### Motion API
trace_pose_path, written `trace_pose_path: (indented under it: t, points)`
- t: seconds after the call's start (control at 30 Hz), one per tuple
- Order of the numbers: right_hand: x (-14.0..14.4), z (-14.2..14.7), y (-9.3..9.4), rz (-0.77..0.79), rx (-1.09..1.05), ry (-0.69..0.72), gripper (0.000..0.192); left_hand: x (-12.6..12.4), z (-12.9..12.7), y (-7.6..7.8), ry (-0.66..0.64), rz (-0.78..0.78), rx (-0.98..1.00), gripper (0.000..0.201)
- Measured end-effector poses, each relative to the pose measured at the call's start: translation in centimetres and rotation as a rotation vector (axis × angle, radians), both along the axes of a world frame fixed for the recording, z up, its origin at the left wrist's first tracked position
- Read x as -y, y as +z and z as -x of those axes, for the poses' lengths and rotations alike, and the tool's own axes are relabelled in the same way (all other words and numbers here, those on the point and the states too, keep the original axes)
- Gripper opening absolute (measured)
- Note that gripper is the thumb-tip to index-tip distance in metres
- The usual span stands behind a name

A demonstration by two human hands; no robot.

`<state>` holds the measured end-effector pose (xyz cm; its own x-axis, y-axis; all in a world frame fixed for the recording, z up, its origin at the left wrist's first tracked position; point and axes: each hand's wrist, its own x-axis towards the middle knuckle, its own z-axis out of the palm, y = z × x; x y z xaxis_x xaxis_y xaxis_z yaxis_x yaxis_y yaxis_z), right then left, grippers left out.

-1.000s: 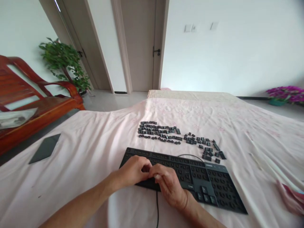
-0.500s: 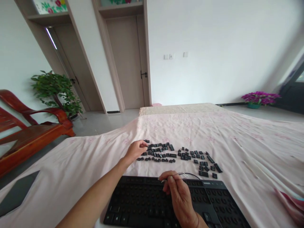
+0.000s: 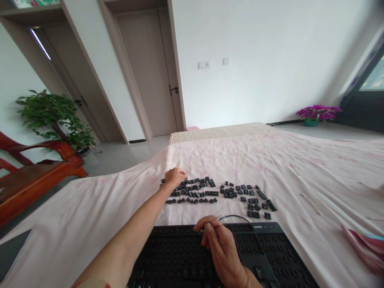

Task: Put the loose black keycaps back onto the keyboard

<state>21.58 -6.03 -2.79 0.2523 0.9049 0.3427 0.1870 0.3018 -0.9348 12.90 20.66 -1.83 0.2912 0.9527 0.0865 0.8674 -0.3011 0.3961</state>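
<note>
My left hand (image 3: 176, 176) reaches out over the far left of the loose black keycaps (image 3: 207, 194), its fingers curled together. Whatever they pinch, if anything, is hidden. Closed in a grip, my right hand (image 3: 223, 250) is over the middle of the black keyboard (image 3: 252, 250). Thin wire prongs of a keycap puller (image 3: 224, 219) stick out behind its fingers. Most of the keyboard's key positions show bare, without caps; a few keys are still fitted near the lower edge. The detached caps lie in rough rows behind the keyboard, with a looser cluster to the right.
A pink patterned cloth (image 3: 240, 160) covers the surface. Cotton swabs (image 3: 312, 204) lie at the right, near a red-pink fabric (image 3: 360, 248). A dark flat object (image 3: 13, 252) is at the left edge. Beyond stand a wooden bench (image 3: 45, 164) and a plant (image 3: 57, 116).
My left hand has moved farther out over the back keycap rows, its back now turned more to me. My right hand keeps its grip above the keyboard. The view has shifted slightly.
</note>
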Motion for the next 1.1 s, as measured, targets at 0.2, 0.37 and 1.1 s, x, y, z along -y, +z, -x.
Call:
trace_pose_path:
  t: [0.2,0.37,1.1]
  points:
    - [0.0,0.0,0.2,-0.005,-0.015,0.000,0.035,-0.1,0.1,-0.2,0.008,-0.018,-0.024,0.019]
    - [0.4,-0.3,1.2,0.053,-0.069,0.072,0.036,1.4,1.1,1.4,-0.033,-0.001,0.029,0.027]
    - [2.4,1.8,2.2,0.044,0.306,0.544,0.037,19.2,11.5,3.0,-0.821,0.330,0.213,0.015]
